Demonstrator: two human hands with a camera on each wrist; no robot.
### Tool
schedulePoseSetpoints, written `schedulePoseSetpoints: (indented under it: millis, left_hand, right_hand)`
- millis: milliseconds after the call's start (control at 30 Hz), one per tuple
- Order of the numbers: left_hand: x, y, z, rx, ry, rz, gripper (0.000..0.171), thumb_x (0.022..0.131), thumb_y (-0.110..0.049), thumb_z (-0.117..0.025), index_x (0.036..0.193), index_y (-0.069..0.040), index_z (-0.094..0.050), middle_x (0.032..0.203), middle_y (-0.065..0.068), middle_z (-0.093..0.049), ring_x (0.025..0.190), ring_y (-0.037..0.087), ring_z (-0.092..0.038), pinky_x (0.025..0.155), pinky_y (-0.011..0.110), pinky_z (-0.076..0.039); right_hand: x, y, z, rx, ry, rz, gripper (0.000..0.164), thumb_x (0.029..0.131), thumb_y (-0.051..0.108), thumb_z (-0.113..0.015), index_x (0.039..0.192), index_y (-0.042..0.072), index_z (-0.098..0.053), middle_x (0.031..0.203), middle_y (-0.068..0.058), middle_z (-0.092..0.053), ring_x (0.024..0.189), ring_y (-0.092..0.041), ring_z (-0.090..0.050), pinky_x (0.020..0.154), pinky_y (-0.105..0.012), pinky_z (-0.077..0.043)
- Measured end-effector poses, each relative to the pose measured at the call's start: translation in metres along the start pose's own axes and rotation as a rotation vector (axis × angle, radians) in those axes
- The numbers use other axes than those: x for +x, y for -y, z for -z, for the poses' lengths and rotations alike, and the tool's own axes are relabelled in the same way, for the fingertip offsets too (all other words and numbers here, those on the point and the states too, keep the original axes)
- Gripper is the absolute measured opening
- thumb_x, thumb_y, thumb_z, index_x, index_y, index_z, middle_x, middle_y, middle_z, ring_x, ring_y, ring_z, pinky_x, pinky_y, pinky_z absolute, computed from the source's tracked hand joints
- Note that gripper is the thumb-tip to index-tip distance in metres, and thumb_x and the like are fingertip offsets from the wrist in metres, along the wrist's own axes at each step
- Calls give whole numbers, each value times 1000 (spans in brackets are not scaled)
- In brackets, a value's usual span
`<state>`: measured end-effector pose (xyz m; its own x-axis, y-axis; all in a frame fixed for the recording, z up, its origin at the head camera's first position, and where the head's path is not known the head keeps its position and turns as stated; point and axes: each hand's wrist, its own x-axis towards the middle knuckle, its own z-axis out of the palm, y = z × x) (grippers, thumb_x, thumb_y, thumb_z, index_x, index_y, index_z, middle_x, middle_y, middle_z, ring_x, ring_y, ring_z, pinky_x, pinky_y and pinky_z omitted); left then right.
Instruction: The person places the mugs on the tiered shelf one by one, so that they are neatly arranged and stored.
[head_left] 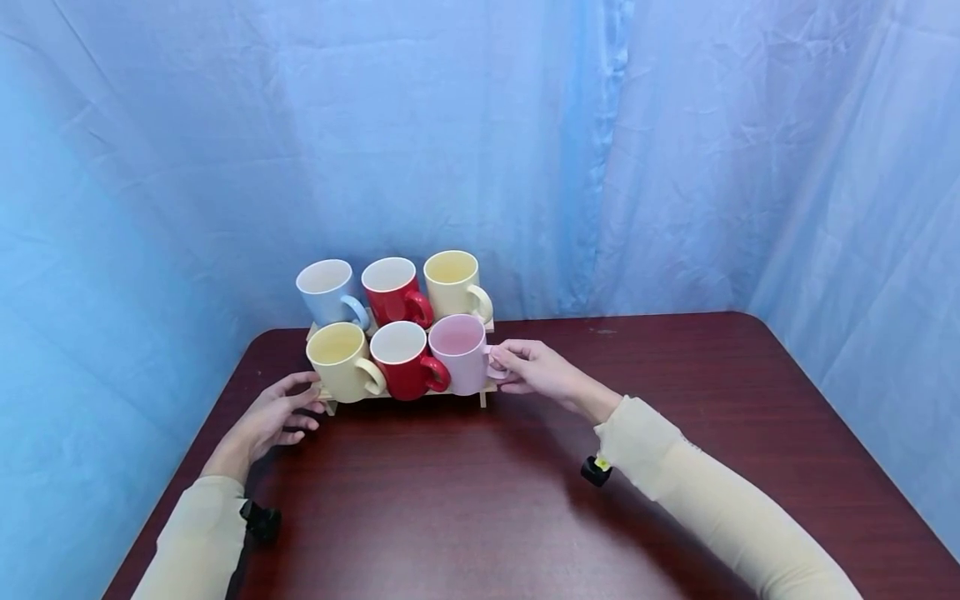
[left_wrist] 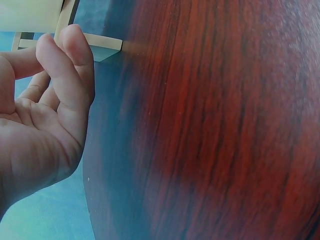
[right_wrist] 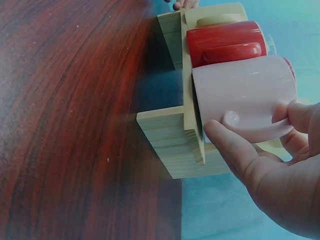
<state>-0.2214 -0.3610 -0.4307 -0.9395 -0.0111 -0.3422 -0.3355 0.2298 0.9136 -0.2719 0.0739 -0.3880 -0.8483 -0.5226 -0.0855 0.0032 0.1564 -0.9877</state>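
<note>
My right hand [head_left: 543, 375] pinches the handle of a pink mug [head_left: 463, 367] at the right end of the front row. In the right wrist view, a thin dark line lies between the mug's base and the wooden rack [right_wrist: 187, 100]; I cannot tell whether it is fully seated. My left hand [head_left: 273, 417] is at the rack's left front corner, fingers loosely bent and fingertips at its edge. Left of the pink mug stand a red mug [head_left: 402, 371] and a yellow mug [head_left: 345, 375]. Behind them are a light blue mug [head_left: 322, 296], another red mug [head_left: 390, 300] and a pale yellow mug [head_left: 452, 292].
The two-step rack stands near the back edge of a dark reddish wooden table [head_left: 480, 500]. Blue curtains [head_left: 450, 125] hang behind it and at both sides. A small black device [head_left: 261, 521] is strapped at the left wrist, with another [head_left: 596, 471] at the right.
</note>
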Motion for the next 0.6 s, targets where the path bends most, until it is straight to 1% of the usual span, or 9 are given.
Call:
schedulePoseSetpoints:
  millis: [133,333,500,600]
  left_hand:
    - [1,-1,0,-1,-1,-4,62,102,-39,-61,153,-16,-34,102,8,-66,73,16,-66,57,27,-54]
    - [3,0,0,-20,5,-4,62,103,-38,-61,153,-17,-33,101,7,-66,72,17,-66,56,28,-54]
    - [4,1,0,-26,8,-2,61,103,-37,-60,154,-17,-33,101,6,-66,72,17,-66,56,28,-54]
    - [3,1,0,-29,10,-3,60,103,-37,-60,153,-17,-33,101,7,-66,72,17,-66,56,28,-54]
  right_hand:
    - [1,-6,-2,-1,-19,21,35,107,25,-54,115,-9,-57,100,-18,-57,99,-32,-60,102,-58,-45]
    - [0,-14,-7,38,-36,54,31,107,20,-54,115,-10,-58,104,-24,-56,101,-34,-58,103,-59,-43]
    - [-1,-16,-9,54,-58,50,30,107,20,-56,115,-8,-60,106,-26,-59,101,-35,-60,103,-60,-43]
    - [-2,-15,-8,46,-67,36,29,106,22,-56,115,-5,-62,109,-26,-60,104,-37,-62,104,-59,-43]
